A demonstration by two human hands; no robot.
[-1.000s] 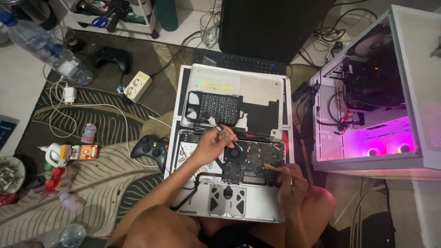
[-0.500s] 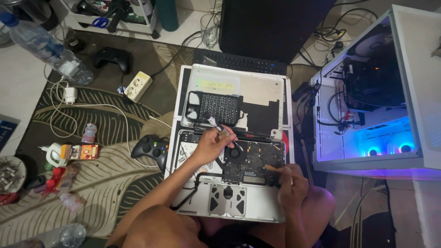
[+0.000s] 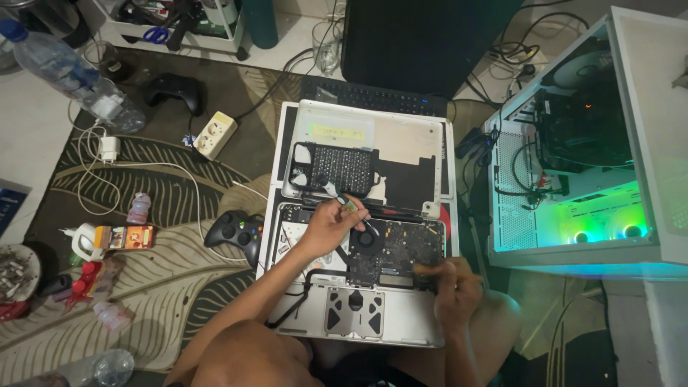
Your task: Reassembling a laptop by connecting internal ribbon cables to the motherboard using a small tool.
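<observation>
Under your hands lies a silver laptop with a dark circuit board inside. The rug carrying it is dark brown with a cream leaf pattern. Near its left edge you have a black game controller with coloured buttons and a cream power strip. The white computer case glows green inside.

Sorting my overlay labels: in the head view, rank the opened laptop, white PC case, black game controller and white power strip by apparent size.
1. opened laptop
2. white PC case, partly cut off by the frame, so this ranking is unsure
3. black game controller
4. white power strip
</observation>
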